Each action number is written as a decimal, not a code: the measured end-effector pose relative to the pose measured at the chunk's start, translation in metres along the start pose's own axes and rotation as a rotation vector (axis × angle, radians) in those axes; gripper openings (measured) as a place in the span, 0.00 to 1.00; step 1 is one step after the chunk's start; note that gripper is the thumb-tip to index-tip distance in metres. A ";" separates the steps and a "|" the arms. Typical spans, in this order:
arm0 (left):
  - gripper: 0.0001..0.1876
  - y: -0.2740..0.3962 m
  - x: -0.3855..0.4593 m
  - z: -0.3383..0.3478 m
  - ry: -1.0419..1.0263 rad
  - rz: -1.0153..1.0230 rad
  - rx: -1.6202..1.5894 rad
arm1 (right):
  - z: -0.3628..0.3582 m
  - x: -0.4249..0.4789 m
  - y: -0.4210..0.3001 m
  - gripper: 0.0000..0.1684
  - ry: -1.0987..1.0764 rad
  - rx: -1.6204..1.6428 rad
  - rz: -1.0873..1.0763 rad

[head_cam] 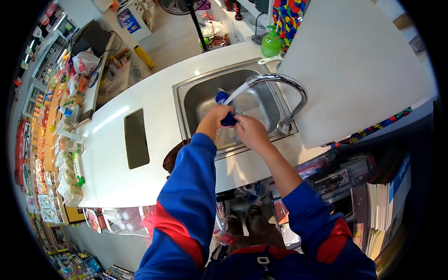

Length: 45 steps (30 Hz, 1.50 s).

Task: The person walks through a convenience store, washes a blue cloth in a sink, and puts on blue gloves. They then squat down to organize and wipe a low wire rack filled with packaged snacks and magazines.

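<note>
Both my hands are over a stainless steel sink (257, 101), under a chrome gooseneck faucet (278, 77). My left hand (214, 118) grips a dark blue item (228, 119), perhaps cloth or a soft packet; fingers hide part of it. Its right edge is pinched by the fingertips of my right hand (252, 131). Just beyond the left hand, a brighter blue piece with white marks (222, 97) shows in the basin; whether it joins the held item is unclear. The faucet's white end, or a white stream from it, slants down to my hands. Water trickles below them.
A green pump bottle (271, 43) and a white-handled tool (269, 60) stand and lie behind the sink. A pale board (353, 73) covers the right side. The white counter (108, 154) has a dark rectangular cutout (137, 139). A brown object (175, 155) sits by my left sleeve.
</note>
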<state>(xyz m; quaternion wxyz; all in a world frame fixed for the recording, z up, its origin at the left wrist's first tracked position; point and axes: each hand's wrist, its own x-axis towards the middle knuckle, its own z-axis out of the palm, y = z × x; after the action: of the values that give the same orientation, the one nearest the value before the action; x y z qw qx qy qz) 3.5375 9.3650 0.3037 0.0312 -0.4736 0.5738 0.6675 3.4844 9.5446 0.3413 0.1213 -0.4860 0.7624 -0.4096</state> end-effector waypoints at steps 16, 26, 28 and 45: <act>0.26 0.081 -0.018 0.013 0.294 0.249 1.052 | -0.040 -0.035 0.020 0.19 0.268 -0.070 0.250; 0.25 0.050 -0.086 0.031 0.283 0.496 0.803 | 0.033 0.045 0.002 0.20 0.084 1.944 0.821; 0.21 0.026 -0.087 0.009 0.136 0.583 0.483 | 0.047 0.054 -0.002 0.19 0.011 1.833 0.868; 0.27 -0.016 -0.025 -0.009 -0.318 0.210 -0.859 | 0.017 0.035 0.015 0.17 -0.601 1.971 0.801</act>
<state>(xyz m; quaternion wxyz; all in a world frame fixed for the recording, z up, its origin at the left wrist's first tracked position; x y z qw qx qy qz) 3.5660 9.3753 0.3095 -0.1476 -0.2749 0.2784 0.9084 3.4671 9.5091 0.3262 0.7596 0.0255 0.1438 -0.6338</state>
